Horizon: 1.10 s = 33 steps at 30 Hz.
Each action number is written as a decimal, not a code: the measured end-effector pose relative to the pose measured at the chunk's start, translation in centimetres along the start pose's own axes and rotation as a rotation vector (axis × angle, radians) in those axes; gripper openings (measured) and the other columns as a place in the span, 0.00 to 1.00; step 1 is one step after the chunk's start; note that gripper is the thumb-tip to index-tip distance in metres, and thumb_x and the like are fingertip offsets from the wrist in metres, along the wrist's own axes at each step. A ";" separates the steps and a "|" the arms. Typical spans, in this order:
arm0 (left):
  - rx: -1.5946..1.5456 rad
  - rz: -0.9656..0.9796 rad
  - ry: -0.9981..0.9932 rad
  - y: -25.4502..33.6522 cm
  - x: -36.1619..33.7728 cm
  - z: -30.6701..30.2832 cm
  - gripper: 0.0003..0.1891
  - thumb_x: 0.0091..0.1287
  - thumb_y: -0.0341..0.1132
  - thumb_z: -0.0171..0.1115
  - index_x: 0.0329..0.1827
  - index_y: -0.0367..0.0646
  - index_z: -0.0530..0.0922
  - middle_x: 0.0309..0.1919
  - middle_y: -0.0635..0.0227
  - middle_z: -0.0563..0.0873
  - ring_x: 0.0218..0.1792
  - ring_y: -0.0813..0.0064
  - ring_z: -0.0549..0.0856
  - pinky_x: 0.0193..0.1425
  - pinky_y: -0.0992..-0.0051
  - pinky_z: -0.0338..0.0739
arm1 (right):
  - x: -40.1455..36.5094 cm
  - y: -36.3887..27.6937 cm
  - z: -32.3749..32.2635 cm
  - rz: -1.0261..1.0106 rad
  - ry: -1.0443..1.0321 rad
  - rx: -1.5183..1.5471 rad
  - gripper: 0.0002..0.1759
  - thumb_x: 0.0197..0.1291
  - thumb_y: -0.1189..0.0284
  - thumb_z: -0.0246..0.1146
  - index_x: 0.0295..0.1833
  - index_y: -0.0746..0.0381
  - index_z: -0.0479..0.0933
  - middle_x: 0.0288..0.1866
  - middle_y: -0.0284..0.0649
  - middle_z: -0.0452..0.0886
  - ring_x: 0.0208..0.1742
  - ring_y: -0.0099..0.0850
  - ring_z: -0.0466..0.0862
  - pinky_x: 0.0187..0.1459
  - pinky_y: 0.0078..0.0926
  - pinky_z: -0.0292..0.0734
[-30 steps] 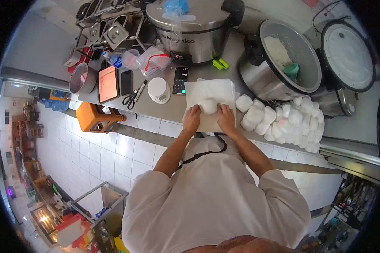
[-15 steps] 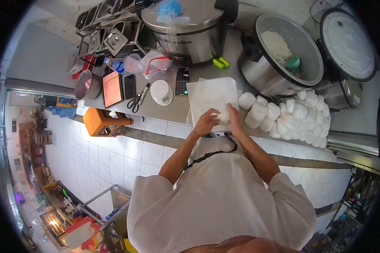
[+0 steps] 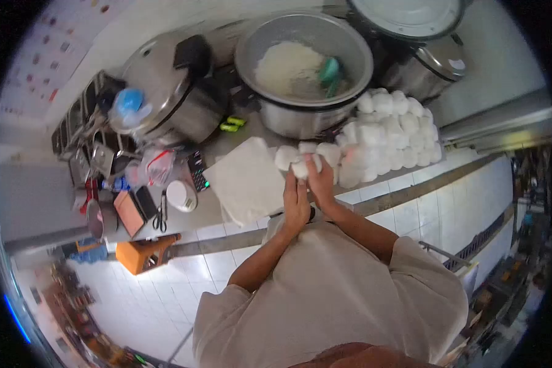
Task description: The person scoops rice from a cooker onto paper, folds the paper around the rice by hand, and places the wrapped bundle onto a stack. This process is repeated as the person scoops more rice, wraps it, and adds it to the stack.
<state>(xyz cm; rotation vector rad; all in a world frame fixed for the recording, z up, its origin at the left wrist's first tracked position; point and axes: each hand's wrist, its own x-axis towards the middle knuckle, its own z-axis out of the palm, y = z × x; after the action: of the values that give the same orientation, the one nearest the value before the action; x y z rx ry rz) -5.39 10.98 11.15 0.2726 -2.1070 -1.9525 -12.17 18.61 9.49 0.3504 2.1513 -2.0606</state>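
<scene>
Between my left hand (image 3: 296, 199) and my right hand (image 3: 321, 182) is a rounded white wrapped packet (image 3: 305, 166), pressed from both sides at the counter's edge. Just beyond it and to the right, many similar white packets (image 3: 389, 138) are piled in rows. It cannot be told from here whether the held packet touches the nearest ones. To the left of my hands lies a stack of white paper sheets (image 3: 245, 181). Behind the packets stands a large open cooker (image 3: 300, 119) with white rice (image 3: 288, 66) and a green scoop (image 3: 329, 70) inside.
A closed steel cooker (image 3: 187, 116) stands back left, with yellow-green clips (image 3: 232, 124) beside it. Along the left counter are a white scale (image 3: 181, 196), scissors (image 3: 160, 219), a tablet (image 3: 130, 213) and a small pot (image 3: 100, 219). An orange stool (image 3: 142, 254) stands below.
My hands have moved with the packet from over the paper sheets to the right, beside the pile. The camera view has turned to the right.
</scene>
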 end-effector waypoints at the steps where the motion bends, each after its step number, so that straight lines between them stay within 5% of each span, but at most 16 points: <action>1: 0.033 0.030 0.033 0.1 0.1 1.1 0.25 0.86 0.39 0.43 0.77 0.30 0.64 0.65 0.43 0.78 0.64 0.51 0.79 0.70 0.59 0.73 | 0.1 0.0 -0.9 0.028 -0.050 -0.012 0.28 0.70 0.51 0.68 0.54 0.69 0.81 0.45 0.48 0.88 0.48 0.39 0.86 0.53 0.36 0.79; 3: 0.094 0.097 0.112 -0.1 0.6 3.7 0.25 0.86 0.39 0.43 0.79 0.31 0.62 0.64 0.45 0.77 0.67 0.53 0.76 0.71 0.60 0.71 | 0.8 -1.1 -2.7 -0.005 -0.098 -0.053 0.29 0.70 0.51 0.68 0.54 0.69 0.82 0.45 0.50 0.89 0.48 0.42 0.87 0.54 0.37 0.79; 5: -0.080 -0.041 0.000 -1.0 1.9 5.3 0.25 0.86 0.41 0.43 0.77 0.31 0.62 0.66 0.48 0.73 0.67 0.54 0.74 0.73 0.61 0.67 | 1.3 -2.9 -4.2 -0.116 -0.096 -0.113 0.29 0.70 0.51 0.67 0.53 0.70 0.82 0.45 0.52 0.89 0.48 0.45 0.88 0.53 0.37 0.80; 9: 0.227 0.116 -0.136 1.3 5.8 9.2 0.24 0.83 0.40 0.51 0.75 0.34 0.67 0.68 0.47 0.70 0.66 0.46 0.72 0.76 0.55 0.63 | 5.8 -5.7 -9.9 0.178 -0.103 0.040 0.33 0.67 0.48 0.70 0.55 0.71 0.82 0.45 0.49 0.88 0.49 0.38 0.87 0.52 0.35 0.81; 11: 0.431 0.259 -0.219 2.5 7.3 10.3 0.25 0.80 0.38 0.55 0.75 0.35 0.68 0.69 0.46 0.69 0.68 0.43 0.71 0.77 0.53 0.62 | 11.5 -5.2 -13.8 0.162 0.181 -0.008 0.42 0.61 0.45 0.75 0.56 0.77 0.79 0.48 0.48 0.87 0.48 0.35 0.85 0.52 0.36 0.81; 13: 0.323 0.225 -0.247 3.7 7.5 10.1 0.30 0.76 0.34 0.61 0.77 0.34 0.65 0.73 0.43 0.67 0.74 0.40 0.66 0.80 0.50 0.59 | 17.3 -6.8 -19.0 -0.290 0.274 -0.418 0.44 0.58 0.43 0.75 0.61 0.75 0.77 0.51 0.55 0.88 0.53 0.46 0.88 0.55 0.44 0.80; 15: 0.330 0.237 -0.218 3.6 6.9 9.0 0.32 0.73 0.33 0.64 0.78 0.34 0.64 0.75 0.40 0.65 0.77 0.38 0.64 0.81 0.50 0.57 | 22.4 -6.6 -23.0 -0.288 0.345 -0.733 0.42 0.60 0.41 0.73 0.62 0.69 0.78 0.50 0.60 0.87 0.55 0.54 0.87 0.56 0.47 0.80; 18: 0.341 0.073 -0.147 0.5 6.1 6.3 0.36 0.70 0.30 0.66 0.80 0.35 0.61 0.77 0.38 0.62 0.78 0.37 0.61 0.82 0.48 0.57 | 25.5 -4.2 -23.8 -0.195 0.143 -0.875 0.32 0.65 0.45 0.70 0.51 0.66 0.84 0.44 0.54 0.86 0.51 0.50 0.84 0.57 0.43 0.78; 21: 0.397 -0.070 -0.019 -0.9 4.9 3.1 0.37 0.69 0.28 0.66 0.80 0.36 0.60 0.77 0.39 0.61 0.79 0.38 0.60 0.83 0.48 0.57 | 27.9 2.0 -24.3 -0.566 -0.063 -1.313 0.29 0.65 0.45 0.68 0.40 0.64 0.87 0.43 0.48 0.86 0.51 0.47 0.84 0.54 0.48 0.77; 22: 0.433 -0.104 0.036 -1.1 4.6 1.8 0.38 0.69 0.27 0.66 0.81 0.36 0.60 0.78 0.39 0.60 0.79 0.38 0.60 0.83 0.48 0.57 | 25.0 -3.4 -22.0 -0.588 0.151 -1.544 0.26 0.62 0.46 0.70 0.36 0.61 0.89 0.42 0.44 0.84 0.50 0.45 0.83 0.49 0.49 0.77; 25: 0.488 -0.190 0.155 -1.4 3.2 -2.5 0.39 0.69 0.26 0.66 0.82 0.38 0.58 0.78 0.41 0.60 0.80 0.40 0.60 0.81 0.47 0.60 | 26.3 -9.6 -20.5 -0.738 0.330 -1.137 0.12 0.66 0.64 0.70 0.37 0.62 0.87 0.40 0.47 0.84 0.41 0.48 0.85 0.44 0.49 0.80; 26: 0.460 -0.245 0.220 -1.1 3.0 -3.4 0.39 0.69 0.26 0.65 0.83 0.39 0.57 0.78 0.44 0.61 0.80 0.43 0.62 0.78 0.47 0.65 | 24.7 -15.7 -17.5 -0.691 0.272 -0.940 0.10 0.67 0.66 0.67 0.42 0.62 0.84 0.40 0.48 0.85 0.42 0.51 0.86 0.47 0.51 0.79; 28: 0.391 -0.286 0.309 -1.6 2.9 -4.8 0.39 0.70 0.26 0.65 0.83 0.40 0.57 0.78 0.47 0.62 0.78 0.45 0.64 0.77 0.48 0.68 | 24.2 -23.2 -12.2 -0.952 -0.031 -0.738 0.10 0.70 0.70 0.65 0.49 0.66 0.83 0.41 0.52 0.86 0.44 0.52 0.87 0.45 0.46 0.81; 30: 0.363 -0.280 0.356 -2.1 3.2 -5.6 0.39 0.71 0.25 0.64 0.83 0.39 0.56 0.77 0.50 0.63 0.75 0.48 0.69 0.75 0.50 0.71 | 25.7 -25.4 -6.8 -0.915 -0.578 -0.964 0.13 0.71 0.71 0.64 0.56 0.66 0.81 0.45 0.55 0.87 0.45 0.50 0.88 0.46 0.46 0.81; 32: 0.313 -0.240 0.348 -1.6 4.8 -5.3 0.39 0.71 0.24 0.64 0.83 0.39 0.56 0.77 0.51 0.64 0.75 0.49 0.71 0.75 0.52 0.71 | 30.4 -20.6 -2.2 -0.765 -1.009 -1.235 0.16 0.72 0.67 0.63 0.60 0.64 0.82 0.48 0.54 0.88 0.48 0.49 0.89 0.48 0.48 0.81; 33: 0.284 -0.219 0.349 -1.1 5.4 -5.1 0.39 0.70 0.24 0.64 0.84 0.38 0.56 0.77 0.51 0.64 0.74 0.50 0.71 0.74 0.52 0.71 | 32.1 -17.7 -0.2 -0.379 -1.176 -1.464 0.18 0.73 0.65 0.62 0.61 0.63 0.82 0.51 0.53 0.88 0.51 0.49 0.88 0.51 0.49 0.81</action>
<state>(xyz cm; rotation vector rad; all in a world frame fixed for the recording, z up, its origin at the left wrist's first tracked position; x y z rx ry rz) -8.99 4.37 10.67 0.8647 -2.1789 -1.5582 -47.77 20.44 18.16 -1.1265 2.1199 -0.0433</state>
